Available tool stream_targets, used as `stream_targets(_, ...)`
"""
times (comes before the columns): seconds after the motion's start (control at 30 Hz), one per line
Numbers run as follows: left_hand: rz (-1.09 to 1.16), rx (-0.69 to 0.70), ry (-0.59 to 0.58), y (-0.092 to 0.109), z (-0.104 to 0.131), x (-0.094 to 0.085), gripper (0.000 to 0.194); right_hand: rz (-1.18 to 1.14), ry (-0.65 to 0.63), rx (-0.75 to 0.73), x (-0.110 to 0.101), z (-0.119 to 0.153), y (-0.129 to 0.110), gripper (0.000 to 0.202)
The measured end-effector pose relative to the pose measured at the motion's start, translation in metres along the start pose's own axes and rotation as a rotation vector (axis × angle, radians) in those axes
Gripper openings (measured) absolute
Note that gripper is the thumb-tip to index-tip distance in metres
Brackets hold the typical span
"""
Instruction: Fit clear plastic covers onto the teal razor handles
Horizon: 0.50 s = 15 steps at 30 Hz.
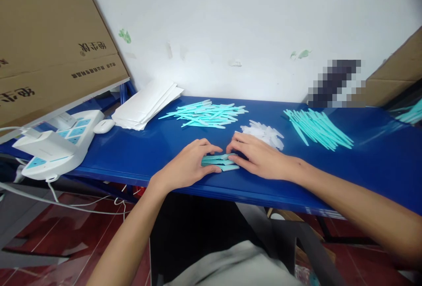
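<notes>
Several papers (145,105) lie between power strip (80,138) and turquoise sticks (209,114)

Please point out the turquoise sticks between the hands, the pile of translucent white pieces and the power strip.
Turquoise sticks (217,162): head view, middle of the front group.
Translucent white pieces (268,134): head view, middle of the pile.
Power strip (76,131): head view, blue socket panel.

The sticks (218,162) look smooth plastic, the tabletop (132,154) glossy, the carton (49,27) matt cardboard.
</notes>
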<state>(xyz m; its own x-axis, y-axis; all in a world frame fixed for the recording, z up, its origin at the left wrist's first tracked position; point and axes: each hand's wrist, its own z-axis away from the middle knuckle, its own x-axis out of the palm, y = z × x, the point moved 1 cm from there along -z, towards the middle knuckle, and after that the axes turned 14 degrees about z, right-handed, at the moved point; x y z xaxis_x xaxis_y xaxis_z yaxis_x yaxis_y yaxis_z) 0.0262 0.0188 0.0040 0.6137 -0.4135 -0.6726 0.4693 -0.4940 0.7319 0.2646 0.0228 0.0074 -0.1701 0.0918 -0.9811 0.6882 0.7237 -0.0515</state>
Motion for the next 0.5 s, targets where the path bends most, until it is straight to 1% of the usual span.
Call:
stream_targets(0.2,-0.253,-0.072,0.112,0.0015,0.0060,-0.0050,0.051,-0.037,-0.026,0.034,-0.0030,0.0000,-0.0019,0.018)
stream_targets(0.4,-0.194,-0.096,0.070,-0.0014,0.0033,-0.0077,0.048,-0.122,-0.061,0.092,-0.0031,-0.0021,-0.0047,0.013)
stream_targets(0.5,-0.185,-0.095,0.051,0.0000,0.0018,-0.0075,0.044,-0.120,-0.070,0.103,-0.0037,-0.0017,-0.0076,0.012)
